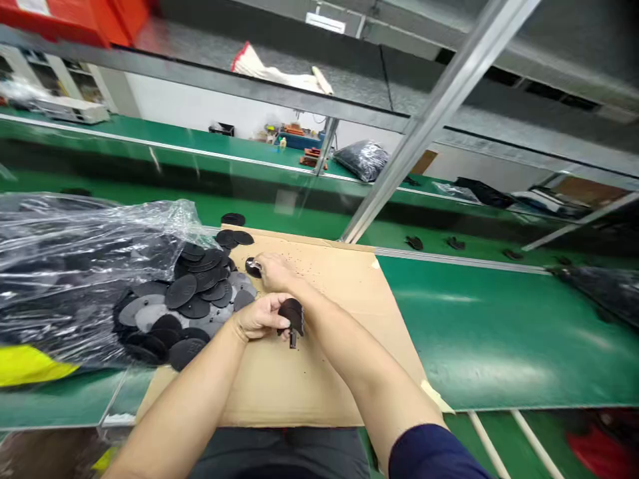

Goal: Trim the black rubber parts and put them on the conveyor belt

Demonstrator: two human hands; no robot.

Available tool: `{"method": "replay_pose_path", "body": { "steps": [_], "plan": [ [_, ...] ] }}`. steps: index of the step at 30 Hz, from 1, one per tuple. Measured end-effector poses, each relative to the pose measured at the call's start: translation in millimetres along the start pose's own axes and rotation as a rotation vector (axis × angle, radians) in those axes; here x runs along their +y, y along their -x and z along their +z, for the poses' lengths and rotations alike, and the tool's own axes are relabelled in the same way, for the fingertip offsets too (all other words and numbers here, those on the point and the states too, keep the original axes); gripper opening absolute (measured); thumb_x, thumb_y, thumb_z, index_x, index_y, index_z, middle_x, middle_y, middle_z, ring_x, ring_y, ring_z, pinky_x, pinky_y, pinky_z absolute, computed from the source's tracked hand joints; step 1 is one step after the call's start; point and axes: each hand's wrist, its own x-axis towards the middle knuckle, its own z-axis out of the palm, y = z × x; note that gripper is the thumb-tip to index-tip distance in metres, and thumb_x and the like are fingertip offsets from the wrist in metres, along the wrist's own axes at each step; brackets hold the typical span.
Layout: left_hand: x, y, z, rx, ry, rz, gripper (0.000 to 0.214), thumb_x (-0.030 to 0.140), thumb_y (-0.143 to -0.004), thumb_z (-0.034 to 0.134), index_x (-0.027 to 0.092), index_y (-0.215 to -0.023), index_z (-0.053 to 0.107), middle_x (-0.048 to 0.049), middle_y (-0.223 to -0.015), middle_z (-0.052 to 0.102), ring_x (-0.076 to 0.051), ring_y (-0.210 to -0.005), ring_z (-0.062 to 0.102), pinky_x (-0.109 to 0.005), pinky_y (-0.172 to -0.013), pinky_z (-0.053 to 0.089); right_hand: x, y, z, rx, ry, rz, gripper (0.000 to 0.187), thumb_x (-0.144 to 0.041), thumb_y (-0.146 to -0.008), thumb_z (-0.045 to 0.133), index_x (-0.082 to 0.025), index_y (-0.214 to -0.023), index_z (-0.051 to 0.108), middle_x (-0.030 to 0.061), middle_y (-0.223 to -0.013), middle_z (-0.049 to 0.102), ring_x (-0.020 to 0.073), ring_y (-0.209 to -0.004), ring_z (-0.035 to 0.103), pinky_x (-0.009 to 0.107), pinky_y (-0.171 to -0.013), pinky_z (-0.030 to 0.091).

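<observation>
My left hand (263,315) is closed around a small black plastic part (292,314) with a curved, rounded top and a short stem pointing down. It is held just above the cardboard sheet (349,279). My right arm crosses beyond the left hand, and my right hand (277,271) is at the far left of the cardboard. Its fingers are closed at a small dark roundish thing with a shiny edge (253,267), too blurred to name. Beside it on the left lies a heap of flat black oval discs (197,283), spilling out of a clear plastic bag (100,246).
Black crumbs dot the cardboard. Several small black parts (455,243) lie spaced out on the green belt (299,213) behind. A slanted metal post (419,126) rises at the cardboard's back edge. A glove (274,72) lies on the shelf overhead, with a red bin (74,23) at left.
</observation>
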Motion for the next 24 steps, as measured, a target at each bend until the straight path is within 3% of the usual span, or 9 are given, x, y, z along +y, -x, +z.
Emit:
{"method": "replay_pose_path", "body": {
  "steps": [4,8,10,12,15,17,21,24],
  "plan": [
    [3,1,-1.8,0.066,-0.02,0.07,0.032,0.019,-0.06,0.081,0.012,-0.084,0.06,-0.0033,-0.073,0.063,-0.011,-0.059,0.058,-0.021,-0.055,0.046,-4,0,0,-0.091,0.051,-0.005,0.037,-0.019,-0.069,0.065,-0.019,-0.106,0.06,0.009,-0.11,0.065,0.0245,-0.103,0.058,0.035,-0.094,0.042],
    [5,3,-4.3,0.116,-0.039,0.105,0.033,0.02,-0.061,0.081,0.012,-0.088,0.065,-0.0039,-0.074,0.063,-0.011,-0.063,0.058,-0.021,-0.058,0.046,0,5,-4,-0.021,-0.065,0.14,0.031,-0.014,-0.072,0.061,-0.022,-0.102,0.06,0.0057,-0.109,0.065,0.0222,-0.103,0.058,0.033,-0.092,0.043],
    [5,4,-4.6,0.163,-0.044,0.108,0.045,0.02,-0.059,0.082,0.012,-0.101,0.066,-0.0045,-0.075,0.064,-0.011,-0.063,0.058,-0.02,-0.057,0.046,3,12,-6,0.089,-0.15,0.237,0.026,-0.015,-0.08,0.053,-0.024,-0.104,0.059,0.0048,-0.109,0.065,0.02,-0.101,0.059,0.032,-0.09,0.044],
    [5,4,-4.3,0.221,-0.038,0.121,0.054,0.019,-0.058,0.082,0.013,-0.11,0.065,-0.0041,-0.075,0.064,-0.011,-0.061,0.058,-0.021,-0.056,0.045,7,23,-9,0.285,-0.322,0.364,0.023,-0.018,-0.084,0.048,-0.023,-0.104,0.059,0.0043,-0.107,0.066,0.0181,-0.098,0.06,0.031,-0.088,0.045],
    [5,1,-3.6,0.361,0.014,0.171,0.047,0.018,-0.058,0.083,0.014,-0.102,0.067,-0.0045,-0.076,0.066,-0.012,-0.06,0.059,-0.023,-0.056,0.048,14,43,-12,0.634,-0.84,0.562,0.016,-0.022,-0.081,0.054,-0.021,-0.097,0.059,0.001,-0.089,0.065,0.0141,-0.079,0.06,0.029,-0.078,0.049],
    [6,-3,-3.9,0.485,0.096,0.257,0.038,0.017,-0.057,0.083,0.015,-0.092,0.067,-0.0042,-0.079,0.067,-0.013,-0.064,0.061,-0.024,-0.06,0.051,19,59,-12,0.72,-1.247,0.58,0.018,-0.024,-0.075,0.062,-0.02,-0.092,0.058,-0.0022,-0.077,0.062,0.0106,-0.063,0.056,0.026,-0.066,0.049],
    [8,-15,-5.6,0.755,0.188,0.42,0.037,0.018,-0.056,0.083,0.018,-0.085,0.061,-0.0004,-0.077,0.067,-0.014,-0.067,0.063,-0.025,-0.06,0.052,24,90,-6,0.589,-1.907,0.444,0.029,-0.017,-0.061,0.074,-0.019,-0.085,0.058,-0.0043,-0.069,0.06,0.0089,-0.056,0.053,0.024,-0.057,0.049],
    [8,-19,-6.0,0.925,0.054,0.484,0.04,0.028,-0.059,0.083,0.017,-0.088,0.058,-0.0023,-0.077,0.068,-0.014,-0.066,0.065,-0.022,-0.056,0.051,23,102,1,0.337,-2.066,0.421,0.025,-0.011,-0.06,0.073,-0.016,-0.08,0.059,-0.0025,-0.062,0.061,0.0095,-0.053,0.051,0.025,-0.054,0.05]
  ]
}}
